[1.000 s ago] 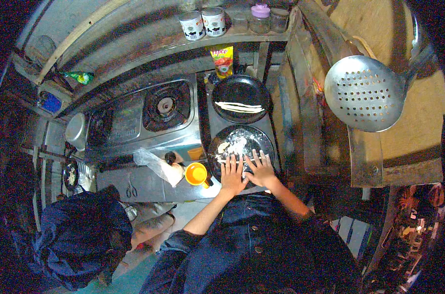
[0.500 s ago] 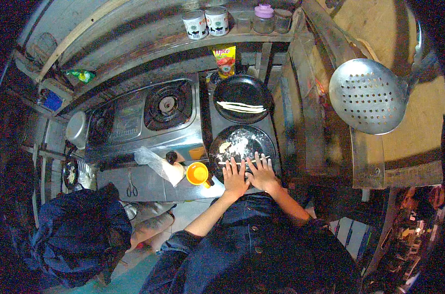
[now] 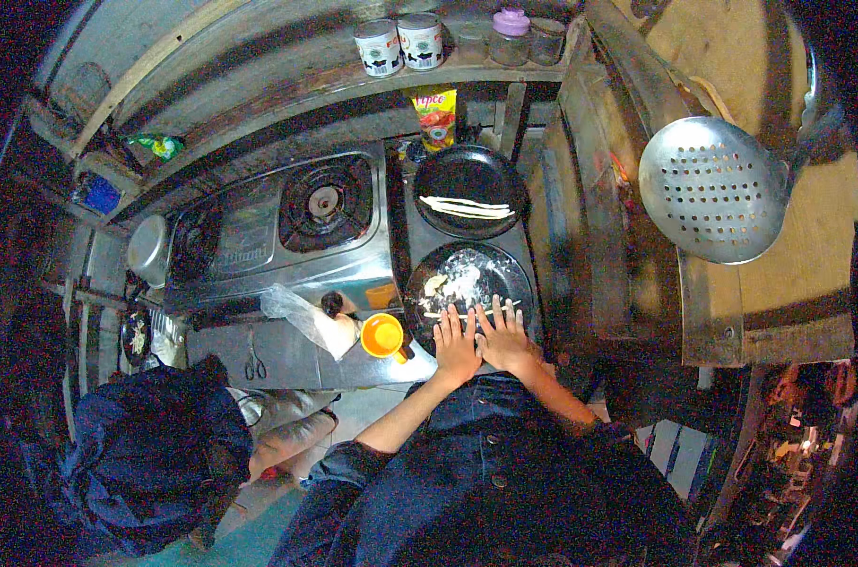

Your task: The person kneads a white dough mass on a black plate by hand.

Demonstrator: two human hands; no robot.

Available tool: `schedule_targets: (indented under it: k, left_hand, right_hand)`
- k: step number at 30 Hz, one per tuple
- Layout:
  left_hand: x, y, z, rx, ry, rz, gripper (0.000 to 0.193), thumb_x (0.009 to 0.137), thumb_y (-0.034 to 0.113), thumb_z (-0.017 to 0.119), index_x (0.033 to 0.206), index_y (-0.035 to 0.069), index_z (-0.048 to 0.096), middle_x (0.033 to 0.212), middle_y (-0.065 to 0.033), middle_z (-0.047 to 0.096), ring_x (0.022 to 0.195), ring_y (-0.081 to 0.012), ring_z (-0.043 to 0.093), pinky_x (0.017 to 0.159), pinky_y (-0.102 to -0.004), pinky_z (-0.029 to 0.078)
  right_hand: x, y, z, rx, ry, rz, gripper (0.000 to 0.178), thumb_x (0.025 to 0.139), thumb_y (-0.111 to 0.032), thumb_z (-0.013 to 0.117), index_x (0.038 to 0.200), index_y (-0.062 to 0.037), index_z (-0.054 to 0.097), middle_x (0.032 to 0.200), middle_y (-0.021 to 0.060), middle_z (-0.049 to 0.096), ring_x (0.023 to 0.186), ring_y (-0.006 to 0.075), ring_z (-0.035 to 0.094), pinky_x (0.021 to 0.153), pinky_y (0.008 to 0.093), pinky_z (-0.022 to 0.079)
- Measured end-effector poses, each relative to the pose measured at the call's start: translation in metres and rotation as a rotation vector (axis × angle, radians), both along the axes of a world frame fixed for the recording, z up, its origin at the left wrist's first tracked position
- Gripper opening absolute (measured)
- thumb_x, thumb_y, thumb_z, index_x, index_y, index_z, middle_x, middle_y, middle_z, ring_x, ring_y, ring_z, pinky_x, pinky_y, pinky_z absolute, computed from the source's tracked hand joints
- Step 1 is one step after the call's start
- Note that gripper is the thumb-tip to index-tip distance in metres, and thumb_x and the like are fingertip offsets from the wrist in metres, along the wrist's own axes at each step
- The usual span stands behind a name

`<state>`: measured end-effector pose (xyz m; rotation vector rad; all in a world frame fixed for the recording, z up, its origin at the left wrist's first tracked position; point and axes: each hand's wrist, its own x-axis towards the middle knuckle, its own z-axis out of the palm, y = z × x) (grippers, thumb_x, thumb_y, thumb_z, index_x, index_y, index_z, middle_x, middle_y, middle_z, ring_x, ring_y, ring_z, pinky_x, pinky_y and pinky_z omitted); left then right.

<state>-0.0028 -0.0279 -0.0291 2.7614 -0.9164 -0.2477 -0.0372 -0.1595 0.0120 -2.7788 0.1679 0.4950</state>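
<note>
Both my hands lie flat, side by side, on the near part of a round black plate (image 3: 516,274) dusted with white flour. My left hand (image 3: 458,348) and my right hand (image 3: 507,340) have straight, slightly spread fingers, resting over a thin roll of dough (image 3: 432,315). Only the roll's left end shows clearly; the rest is under my fingers. A small lump of dough (image 3: 434,285) sits among the flour at the plate's left. Beyond it, a second black plate (image 3: 457,166) holds a few long, thin dough strips (image 3: 465,207).
Left of my hands stands an orange cup (image 3: 382,336), next to a clear bag of white powder (image 3: 327,331). Scissors (image 3: 255,359) lie farther left, below a two-burner gas stove (image 3: 259,213). A perforated skimmer (image 3: 714,191) hangs at the right. Another person (image 3: 155,454) sits at the lower left.
My hands have barely shifted on the plate, with the fingers still flat over the dough roll. The whole view has moved very slightly.
</note>
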Motion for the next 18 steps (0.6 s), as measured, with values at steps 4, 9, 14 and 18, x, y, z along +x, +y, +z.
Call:
schedule_targets:
  k: [4, 9, 14, 18]
  left_hand:
    - [0.013, -0.003, 0.017, 0.024, 0.041, -0.007, 0.068, 0.087, 0.035, 0.048, 0.144, 0.012, 0.02, 0.147, -0.0273, 0.01, 0.136, -0.0436, 0.012, 0.105, -0.0607, 0.014]
    - [0.027, -0.002, 0.031, -0.025, 0.042, 0.058, 0.076, 0.083, 0.035, 0.054, 0.145, 0.012, 0.016, 0.148, -0.024, 0.01, 0.137, -0.0391, 0.01, 0.108, -0.0549, 0.01]
    - [0.033, 0.008, 0.012, -0.071, -0.09, -0.007, 0.074, 0.083, 0.035, 0.055, 0.143, 0.009, 0.021, 0.147, -0.0248, 0.015, 0.134, -0.0414, 0.018, 0.106, -0.0543, 0.018]
    - [0.013, 0.011, 0.01, -0.016, -0.082, 0.03, 0.074, 0.082, 0.036, 0.056, 0.142, 0.008, 0.024, 0.145, -0.0276, 0.015, 0.133, -0.0444, 0.019, 0.105, -0.0552, 0.02]
  right_hand:
    - [0.013, -0.001, -0.002, 0.053, -0.01, -0.071, 0.062, 0.091, -0.038, 0.037, 0.145, -0.0146, 0.017, 0.149, 0.0245, 0.002, 0.136, 0.0455, 0.005, 0.108, 0.0569, 0.007]
    - [0.018, -0.007, -0.006, 0.005, -0.095, -0.112, 0.063, 0.09, -0.039, 0.038, 0.145, -0.0154, 0.017, 0.15, 0.0218, 0.004, 0.138, 0.0396, 0.007, 0.11, 0.0525, 0.007]
    - [0.026, -0.005, -0.024, -0.036, -0.17, -0.087, 0.068, 0.089, -0.043, 0.042, 0.145, -0.0158, 0.016, 0.15, 0.0212, 0.004, 0.138, 0.039, 0.009, 0.11, 0.0519, 0.009]
    - [0.011, 0.001, -0.022, -0.02, -0.121, -0.121, 0.071, 0.088, -0.046, 0.042, 0.145, -0.0151, 0.015, 0.149, 0.0244, 0.004, 0.136, 0.0431, 0.007, 0.109, 0.0541, 0.008]
